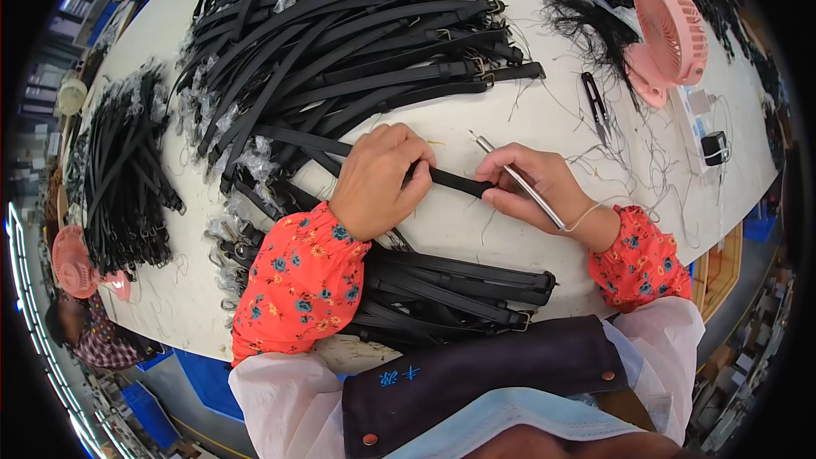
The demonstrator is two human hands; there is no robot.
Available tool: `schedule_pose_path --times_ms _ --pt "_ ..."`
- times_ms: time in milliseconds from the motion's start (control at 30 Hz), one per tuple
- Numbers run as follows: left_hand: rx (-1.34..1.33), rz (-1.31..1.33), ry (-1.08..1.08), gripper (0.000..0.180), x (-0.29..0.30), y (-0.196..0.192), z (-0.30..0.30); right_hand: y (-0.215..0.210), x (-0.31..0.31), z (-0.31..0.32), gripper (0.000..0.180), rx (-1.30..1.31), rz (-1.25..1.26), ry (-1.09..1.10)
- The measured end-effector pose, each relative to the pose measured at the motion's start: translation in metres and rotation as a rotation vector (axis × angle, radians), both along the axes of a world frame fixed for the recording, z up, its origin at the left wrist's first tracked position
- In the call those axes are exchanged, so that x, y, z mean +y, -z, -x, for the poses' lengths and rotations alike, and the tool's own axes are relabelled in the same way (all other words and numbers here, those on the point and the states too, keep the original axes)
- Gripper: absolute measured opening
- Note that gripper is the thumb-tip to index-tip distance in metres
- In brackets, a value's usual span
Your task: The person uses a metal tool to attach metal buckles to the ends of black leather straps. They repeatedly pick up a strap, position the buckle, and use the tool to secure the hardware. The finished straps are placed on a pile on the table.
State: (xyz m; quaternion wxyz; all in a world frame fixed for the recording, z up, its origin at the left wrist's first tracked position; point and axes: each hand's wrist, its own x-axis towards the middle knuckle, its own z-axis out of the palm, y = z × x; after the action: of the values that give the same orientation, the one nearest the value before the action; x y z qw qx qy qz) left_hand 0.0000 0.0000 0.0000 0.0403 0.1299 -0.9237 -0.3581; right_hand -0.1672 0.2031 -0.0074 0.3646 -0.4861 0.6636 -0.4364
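Note:
Between my two hands stretches a black belt (459, 182). My left hand (378, 177) is closed around it, fingers curled and thumb pressed against the strap. My right hand (544, 183) pinches the belt's right end between thumb and fingers. A slim silver pen-shaped tool (533, 191) with a thin pale cord also rests in that hand, its fine tip pointing up and left, away from the belt. Beyond my hands lies a large pile of black belts (340, 51) with metal buckles. Closer to me, a smaller stack of belts (450, 289) lies beside my left forearm.
At the far right stand a pink fan (671, 34) and black thread snips (595, 108). Loose black threads (586, 38) lie heaped nearby. Another belt bundle (127, 170) and a second pink fan (72, 262) are at the left, near another person (95, 336).

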Motion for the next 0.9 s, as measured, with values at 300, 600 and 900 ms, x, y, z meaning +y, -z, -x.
schedule_pose_path --times_ms 300,600,900 --pt "0.340 -0.016 0.279 0.026 0.007 0.025 0.005 0.006 -0.003 0.008 0.022 0.340 0.238 0.006" --pt "0.229 0.063 0.245 0.029 0.018 0.006 0.012 0.010 -0.002 0.007 0.032 -0.241 0.302 0.176" --pt "0.094 -0.191 0.156 0.012 0.015 0.009 0.020 0.008 0.003 0.023 0.032 -0.659 0.217 0.108"
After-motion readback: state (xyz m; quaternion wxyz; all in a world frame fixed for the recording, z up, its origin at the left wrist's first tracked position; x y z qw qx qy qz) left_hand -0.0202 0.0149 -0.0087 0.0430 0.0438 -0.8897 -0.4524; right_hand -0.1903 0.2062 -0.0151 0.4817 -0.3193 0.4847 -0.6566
